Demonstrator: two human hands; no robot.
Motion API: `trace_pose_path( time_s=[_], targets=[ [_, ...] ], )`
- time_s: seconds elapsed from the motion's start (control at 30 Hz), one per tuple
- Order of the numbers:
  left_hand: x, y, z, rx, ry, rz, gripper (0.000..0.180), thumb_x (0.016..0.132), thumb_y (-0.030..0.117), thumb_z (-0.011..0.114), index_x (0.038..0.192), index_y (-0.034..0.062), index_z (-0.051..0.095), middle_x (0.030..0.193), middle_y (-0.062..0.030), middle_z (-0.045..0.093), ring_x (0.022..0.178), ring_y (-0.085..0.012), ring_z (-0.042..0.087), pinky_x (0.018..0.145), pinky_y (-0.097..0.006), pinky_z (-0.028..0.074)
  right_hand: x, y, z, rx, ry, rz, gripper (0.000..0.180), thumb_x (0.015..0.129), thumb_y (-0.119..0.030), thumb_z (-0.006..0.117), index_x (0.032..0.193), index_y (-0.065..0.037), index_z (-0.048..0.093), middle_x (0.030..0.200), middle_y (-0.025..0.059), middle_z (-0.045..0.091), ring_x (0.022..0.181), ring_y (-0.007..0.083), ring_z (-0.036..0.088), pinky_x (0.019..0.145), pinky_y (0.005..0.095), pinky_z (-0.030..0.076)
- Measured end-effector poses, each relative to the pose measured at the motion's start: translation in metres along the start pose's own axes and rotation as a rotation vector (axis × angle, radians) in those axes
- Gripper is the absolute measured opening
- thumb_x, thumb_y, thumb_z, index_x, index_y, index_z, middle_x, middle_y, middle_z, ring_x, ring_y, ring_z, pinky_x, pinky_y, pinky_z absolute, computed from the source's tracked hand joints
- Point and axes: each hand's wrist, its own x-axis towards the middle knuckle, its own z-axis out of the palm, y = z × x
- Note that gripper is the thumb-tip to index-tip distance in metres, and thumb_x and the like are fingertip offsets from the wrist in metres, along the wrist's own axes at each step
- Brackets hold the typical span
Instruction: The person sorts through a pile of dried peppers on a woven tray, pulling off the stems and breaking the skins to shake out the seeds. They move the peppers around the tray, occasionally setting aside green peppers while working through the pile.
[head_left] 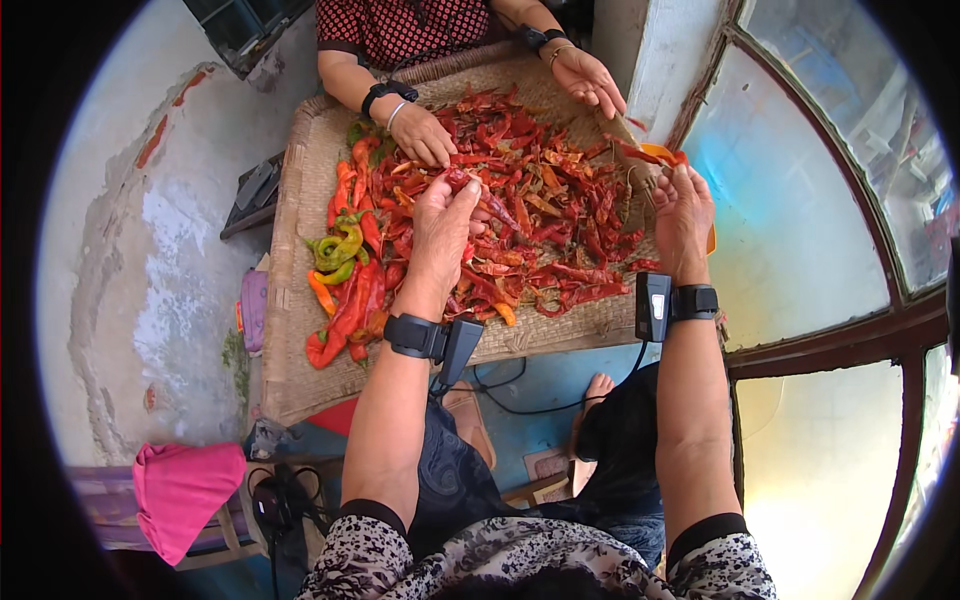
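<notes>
A shallow woven tray [283,300] holds a wide heap of dried red chili peppers [560,210]. Over its middle, my left hand [440,235] is closed around a dark red chili pepper [457,180], whose top end shows above the fingers. At the tray's right edge, my right hand [684,215] pinches a red chili pepper [637,153] between thumb and fingers, beside an orange container [711,240] that it partly hides. Fresher, plump red peppers [350,310] lie along the tray's left side, with curled green peppers [340,245] among them.
Across the tray, another person's hand [422,135] touches the heap, and that person's other hand [588,78] is held open near the far right corner. A glass-paned window frame [800,360] stands close on the right. A black cable [520,410] hangs below the tray; a pink cloth [185,490] lies lower left.
</notes>
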Motion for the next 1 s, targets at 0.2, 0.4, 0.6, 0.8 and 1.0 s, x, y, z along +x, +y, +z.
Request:
trace_pose_path(
  time_s=[0.2,0.4,0.6,0.8,1.0],
  targets=[
    [0.002,-0.001,-0.001,-0.001,0.012,0.015,0.018,0.091,0.021,0.055,0.101,0.0062,0.057,0.089,-0.0025,0.062,0.069,-0.008,0.057,0.061,-0.02,0.047,-0.003,0.021,-0.005,-0.51,-0.1,-0.109,0.032,0.089,-0.015,0.056,0.114,0.003,0.051,0.085,0.009,0.059,0.067,0.0142,0.058,0.058,0.025,0.049],
    [0.0,0.002,-0.001,-0.019,0.024,0.014,0.018,0.091,0.02,0.055,0.101,0.0058,0.058,0.089,-0.0026,0.063,0.068,-0.0086,0.058,0.06,-0.021,0.047,-0.047,0.064,0.025,-1.351,-0.683,-0.597,0.021,0.077,-0.011,0.065,0.097,-0.005,0.062,0.088,0.0154,0.058,0.08,0.0339,0.058,0.072,0.0427,0.049],
    [-0.004,0.009,0.001,-0.008,0.04,0.007,0.018,0.091,0.021,0.056,0.101,0.0061,0.058,0.089,-0.0027,0.063,0.069,-0.0078,0.057,0.06,-0.02,0.046,-0.05,0.079,0.033,-1.71,-0.637,-0.585,0.019,0.077,-0.01,0.061,0.095,-0.005,0.06,0.105,0.0128,0.058,0.095,0.03,0.057,0.074,0.0411,0.051],
    [-0.005,0.013,-0.005,-0.029,0.077,0.024,0.018,0.09,0.02,0.055,0.095,0.0027,0.058,0.083,-0.003,0.06,0.064,-0.0079,0.055,0.055,-0.021,0.047,-0.041,0.067,0.032,-1.522,-0.608,-0.431,0.02,0.074,-0.012,0.063,0.092,-0.003,0.061,0.093,0.0169,0.06,0.086,0.0336,0.06,0.073,0.0418,0.05],
    [-0.008,0.018,-0.007,-0.002,0.049,0.04,0.018,0.091,0.022,0.056,0.1,0.0066,0.058,0.089,-0.0022,0.062,0.069,-0.0073,0.055,0.061,-0.021,0.046,-0.018,0.033,0.016,-1.057,-0.469,-0.244,0.015,0.078,-0.014,0.067,0.084,-0.002,0.06,0.064,0.0083,0.058,0.063,0.0179,0.06,0.057,0.0309,0.048]
  ],
)
